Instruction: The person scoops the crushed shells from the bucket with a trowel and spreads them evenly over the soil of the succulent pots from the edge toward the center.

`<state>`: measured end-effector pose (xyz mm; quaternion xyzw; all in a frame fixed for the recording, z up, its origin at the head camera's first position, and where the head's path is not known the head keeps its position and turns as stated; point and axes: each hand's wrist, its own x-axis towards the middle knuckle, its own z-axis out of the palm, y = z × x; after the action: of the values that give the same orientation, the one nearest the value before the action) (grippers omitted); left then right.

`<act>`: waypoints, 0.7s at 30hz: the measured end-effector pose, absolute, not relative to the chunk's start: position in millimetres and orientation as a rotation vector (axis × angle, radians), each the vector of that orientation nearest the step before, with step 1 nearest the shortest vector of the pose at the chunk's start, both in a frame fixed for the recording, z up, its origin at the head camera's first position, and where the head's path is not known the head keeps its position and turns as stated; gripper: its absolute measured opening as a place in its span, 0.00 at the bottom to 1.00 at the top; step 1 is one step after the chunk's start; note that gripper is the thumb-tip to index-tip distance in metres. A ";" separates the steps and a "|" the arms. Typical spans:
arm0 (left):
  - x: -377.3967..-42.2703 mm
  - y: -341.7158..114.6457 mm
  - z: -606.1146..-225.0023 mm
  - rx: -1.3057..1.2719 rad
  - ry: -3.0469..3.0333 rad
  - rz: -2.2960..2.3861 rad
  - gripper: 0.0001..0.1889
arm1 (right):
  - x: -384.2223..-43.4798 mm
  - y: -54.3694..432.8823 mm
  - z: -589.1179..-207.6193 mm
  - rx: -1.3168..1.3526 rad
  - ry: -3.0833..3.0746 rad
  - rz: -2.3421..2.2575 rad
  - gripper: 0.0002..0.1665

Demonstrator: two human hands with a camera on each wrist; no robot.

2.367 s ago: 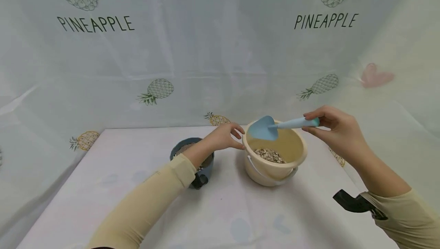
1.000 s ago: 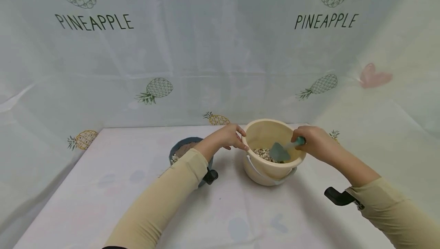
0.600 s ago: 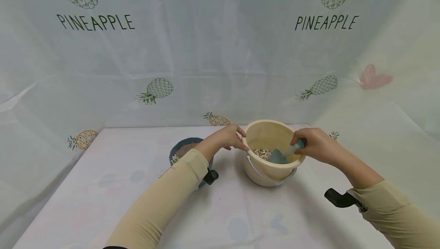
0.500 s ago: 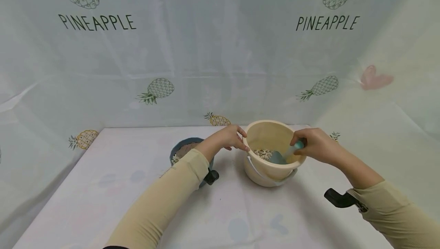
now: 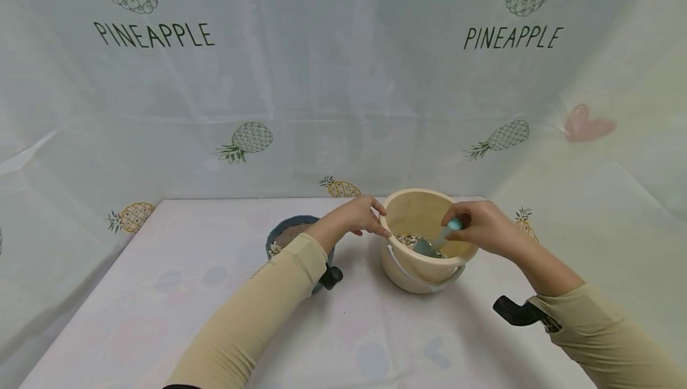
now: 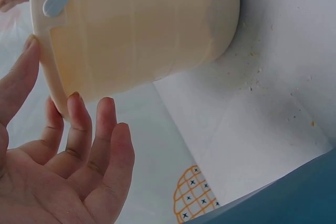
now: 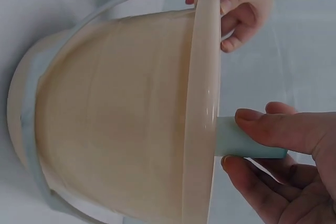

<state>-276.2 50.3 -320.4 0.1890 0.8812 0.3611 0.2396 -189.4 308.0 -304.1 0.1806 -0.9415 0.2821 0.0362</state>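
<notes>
A cream bucket (image 5: 413,272) with a pale handle stands on the table and holds a layer of mixed light and dark flakes or chips (image 5: 409,240). My left hand (image 5: 356,215) grips its left rim between thumb and fingers; the left wrist view shows the thumb (image 6: 23,72) on one side of the rim. My right hand (image 5: 485,228) pinches the pale blue-green handle of a small trowel (image 5: 426,248), whose blade is down in the bucket among the flakes. In the right wrist view the bucket wall hides the blade, and only the handle end (image 7: 247,142) shows.
Left of the bucket, partly behind my left forearm, stands a blue pot (image 5: 272,237) with brown material and some pale flakes inside. Small crumbs (image 6: 252,85) lie on the white table cover (image 5: 322,341). A pineapple-print curtain (image 5: 333,79) hangs behind the table.
From above the bucket, the trowel has come down into the flakes. Over the last half second my right hand has shifted slightly left with it. My left hand stays at the rim.
</notes>
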 end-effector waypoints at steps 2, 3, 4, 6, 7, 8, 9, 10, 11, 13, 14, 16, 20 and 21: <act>-276.4 50.4 -320.6 0.520 2.415 0.987 0.29 | -191.3 306.3 -305.3 0.557 -2.878 0.886 0.11; -276.6 50.4 -320.8 0.521 2.417 0.986 0.29 | -191.9 305.3 -305.5 0.557 -2.872 0.891 0.11; -276.8 50.4 -320.9 0.521 2.417 0.987 0.29 | -192.5 304.9 -305.6 0.554 -2.868 0.890 0.11; -277.2 50.2 -321.0 0.516 2.416 0.991 0.29 | -193.1 304.2 -305.1 0.533 -2.864 0.891 0.10; -277.2 50.3 -321.2 0.514 2.414 0.993 0.29 | -192.9 304.2 -304.7 0.513 -2.862 0.898 0.10; -277.1 50.4 -321.2 0.512 2.412 0.995 0.28 | -192.8 304.5 -304.3 0.486 -2.859 0.912 0.10; -277.2 50.5 -321.3 0.508 2.410 0.999 0.28 | -192.7 304.6 -303.9 0.450 -2.857 0.941 0.10; -277.3 50.5 -321.4 0.504 2.408 1.003 0.28 | -192.7 304.8 -303.8 0.417 -2.854 0.975 0.10; -277.2 50.4 -321.3 0.502 2.408 1.004 0.28 | -192.9 305.0 -303.9 0.387 -2.846 1.024 0.10; -277.1 50.2 -321.0 0.499 2.407 1.008 0.28 | -193.8 305.5 -305.3 0.334 -2.825 1.131 0.11; -277.2 50.0 -321.1 0.498 2.405 1.012 0.28 | -194.3 305.8 -306.5 0.312 -2.812 1.186 0.12; -276.9 49.7 -320.7 0.500 2.400 1.018 0.28 | -195.0 307.0 -309.8 0.273 -2.784 1.283 0.14; -277.0 49.4 -321.1 0.502 2.388 1.024 0.29 | -194.2 312.3 -317.0 0.185 -2.734 1.380 0.18; -277.3 49.2 -321.3 0.504 2.388 1.023 0.29 | -193.7 314.1 -318.5 0.159 -2.726 1.400 0.19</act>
<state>-277.3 49.2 -321.3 0.1847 0.8748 0.3747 0.2453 -193.7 314.1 -318.5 0.0519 -0.8877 0.4560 0.0365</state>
